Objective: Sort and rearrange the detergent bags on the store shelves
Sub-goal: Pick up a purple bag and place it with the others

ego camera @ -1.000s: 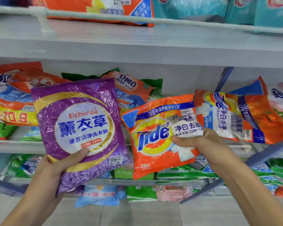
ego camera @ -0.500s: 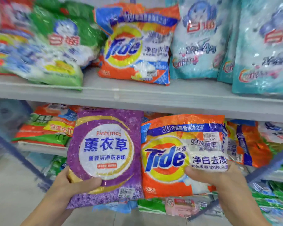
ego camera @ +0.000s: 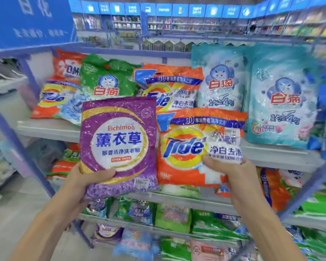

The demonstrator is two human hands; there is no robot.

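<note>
Two detergent bags are held upright in front of the shelves, just beside each other. The purple bag [ego camera: 119, 146] is gripped at its lower left corner by the left hand [ego camera: 87, 178], with the thumb laid across the front; the fingers behind are hidden. The orange Tide bag [ego camera: 188, 147] is pinched at its lower right part by the right hand [ego camera: 231, 172], thumb on the front in the same way. Both forearms are raised from below and both bags are kept facing the person.

The relation that matters is judged to be this one: a matching Tide bag [ego camera: 169, 85] leans on the upper shelf [ego camera: 49, 129], directly above and farther than the held one. The right hand is therefore the nearer one, and a short lift up and away should be enough.

For the purple bag no match is seen on that shelf (a green bag [ego camera: 109, 80] and pale blue bags [ego camera: 282, 102] are found there). A purple pack [ego camera: 107, 230] is seen on a low shelf, below the left hand, but it is too blurred to be read.
</note>
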